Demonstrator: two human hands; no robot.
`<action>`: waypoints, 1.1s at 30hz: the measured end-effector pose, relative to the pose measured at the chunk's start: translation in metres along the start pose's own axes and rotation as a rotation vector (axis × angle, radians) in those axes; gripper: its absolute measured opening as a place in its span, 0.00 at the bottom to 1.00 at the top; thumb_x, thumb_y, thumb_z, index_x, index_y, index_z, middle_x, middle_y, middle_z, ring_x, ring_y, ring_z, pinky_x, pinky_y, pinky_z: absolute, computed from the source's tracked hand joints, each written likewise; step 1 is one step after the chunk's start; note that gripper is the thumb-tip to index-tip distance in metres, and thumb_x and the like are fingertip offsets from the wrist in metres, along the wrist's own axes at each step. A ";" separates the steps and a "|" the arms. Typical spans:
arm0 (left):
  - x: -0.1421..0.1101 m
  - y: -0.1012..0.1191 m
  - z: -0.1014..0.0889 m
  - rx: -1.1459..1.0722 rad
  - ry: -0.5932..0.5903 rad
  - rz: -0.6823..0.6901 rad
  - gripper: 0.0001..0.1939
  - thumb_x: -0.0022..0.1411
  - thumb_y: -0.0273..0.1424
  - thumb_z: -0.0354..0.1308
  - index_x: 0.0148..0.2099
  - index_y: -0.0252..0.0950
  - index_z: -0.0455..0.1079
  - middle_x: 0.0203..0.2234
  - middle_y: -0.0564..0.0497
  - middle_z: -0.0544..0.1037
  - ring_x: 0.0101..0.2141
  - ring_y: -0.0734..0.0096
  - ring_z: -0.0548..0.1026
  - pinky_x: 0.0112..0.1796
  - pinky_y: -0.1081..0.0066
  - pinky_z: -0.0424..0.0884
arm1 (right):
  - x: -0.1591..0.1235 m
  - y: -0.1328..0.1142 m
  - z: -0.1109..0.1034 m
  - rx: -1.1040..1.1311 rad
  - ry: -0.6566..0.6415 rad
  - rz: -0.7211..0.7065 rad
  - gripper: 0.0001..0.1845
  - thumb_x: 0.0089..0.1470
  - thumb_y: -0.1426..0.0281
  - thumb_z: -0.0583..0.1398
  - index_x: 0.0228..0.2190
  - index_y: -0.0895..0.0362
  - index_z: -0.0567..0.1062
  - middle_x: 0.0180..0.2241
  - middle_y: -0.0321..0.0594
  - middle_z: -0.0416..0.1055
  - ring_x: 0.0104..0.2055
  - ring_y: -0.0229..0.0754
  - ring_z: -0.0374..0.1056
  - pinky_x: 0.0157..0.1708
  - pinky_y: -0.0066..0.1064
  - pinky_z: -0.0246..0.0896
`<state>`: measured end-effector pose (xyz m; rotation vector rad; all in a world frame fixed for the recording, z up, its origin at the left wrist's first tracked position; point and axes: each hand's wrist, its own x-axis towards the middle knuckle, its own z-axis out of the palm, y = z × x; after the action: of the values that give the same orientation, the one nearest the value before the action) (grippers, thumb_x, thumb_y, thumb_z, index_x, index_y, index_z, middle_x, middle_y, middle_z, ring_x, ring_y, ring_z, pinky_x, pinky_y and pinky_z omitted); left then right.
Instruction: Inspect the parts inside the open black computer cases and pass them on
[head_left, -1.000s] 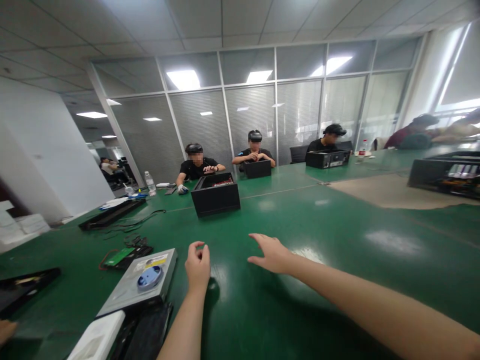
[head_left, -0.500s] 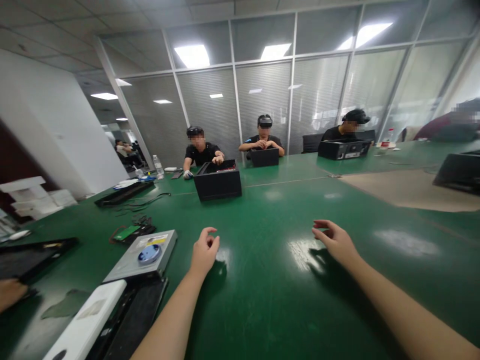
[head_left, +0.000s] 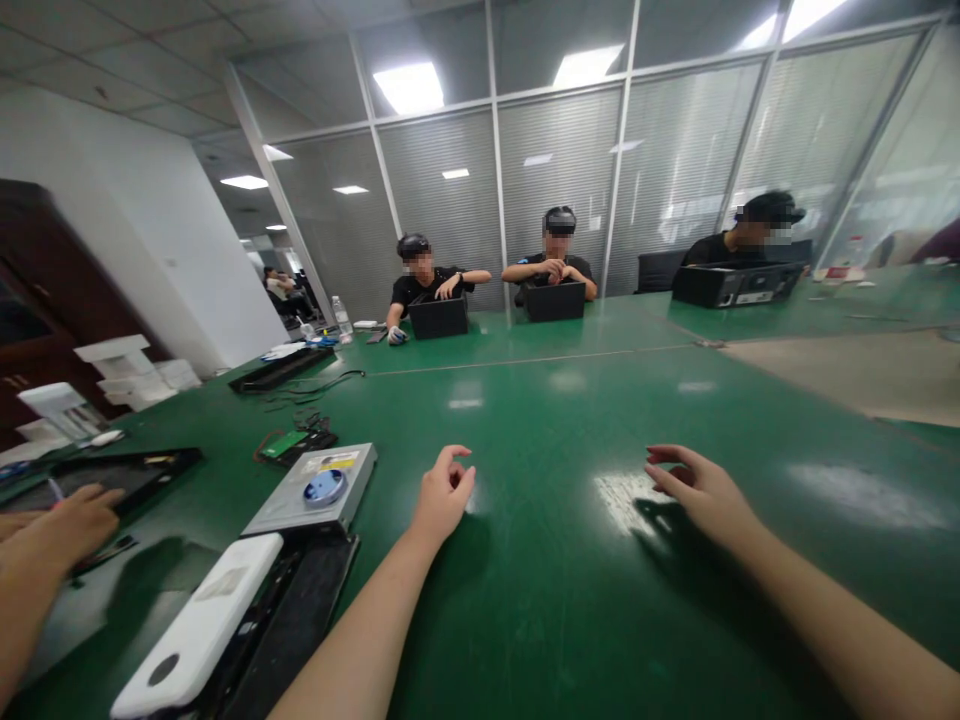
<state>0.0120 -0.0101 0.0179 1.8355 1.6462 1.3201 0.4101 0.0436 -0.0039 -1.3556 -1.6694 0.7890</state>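
Observation:
My left hand (head_left: pixel 444 492) hovers over the green table (head_left: pixel 540 600) with curved fingers, thumb and forefinger apart, holding nothing. To its left lies a silver optical drive (head_left: pixel 281 497) with a round blue-and-silver disc-like piece (head_left: pixel 325 487) on top. Nearer to me, a long white casing (head_left: pixel 202 625) rests on a black panel (head_left: pixel 296 625). Over on the right, my right hand (head_left: pixel 691 480) is likewise open above the tabletop, fingers bent and nothing between them. A wide stretch of green surface separates the two hands.
A co-worker's hand (head_left: pixel 79 530) works at the left edge beside a black tray-like panel (head_left: pixel 142 475). A green circuit board (head_left: pixel 289 443) with wires sits beyond the drive. Across the table, people handle black computer cases (head_left: pixel 553 301). Brown sheeting (head_left: pixel 847 365) lies at right.
My view has swung left; my hands keep nearly the same pose. The black case opposite has moved away, closer to the co-worker there. A neighbour's hand shows more at left.

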 end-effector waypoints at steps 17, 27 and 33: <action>0.000 0.005 -0.001 -0.001 -0.035 0.020 0.14 0.64 0.39 0.53 0.49 0.40 0.65 0.18 0.60 0.67 0.19 0.72 0.67 0.26 0.72 0.61 | -0.003 -0.008 0.006 0.048 -0.040 -0.025 0.25 0.57 0.52 0.59 0.47 0.57 0.72 0.40 0.44 0.75 0.31 0.43 0.72 0.34 0.37 0.70; 0.002 0.005 0.000 -0.018 -0.020 -0.018 0.16 0.66 0.45 0.52 0.48 0.41 0.66 0.18 0.60 0.69 0.19 0.71 0.71 0.26 0.72 0.65 | -0.007 -0.016 0.005 0.036 -0.075 -0.040 0.23 0.56 0.54 0.59 0.46 0.58 0.73 0.39 0.42 0.75 0.30 0.40 0.72 0.32 0.33 0.66; 0.000 0.008 -0.001 -0.034 -0.024 -0.026 0.16 0.65 0.45 0.51 0.48 0.40 0.67 0.18 0.59 0.70 0.20 0.71 0.71 0.25 0.73 0.65 | -0.008 -0.015 0.003 0.038 -0.090 -0.030 0.23 0.57 0.53 0.59 0.46 0.58 0.73 0.40 0.43 0.75 0.31 0.41 0.72 0.33 0.33 0.67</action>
<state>0.0163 -0.0124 0.0245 1.7979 1.6202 1.3027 0.4012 0.0330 0.0059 -1.2830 -1.7313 0.8717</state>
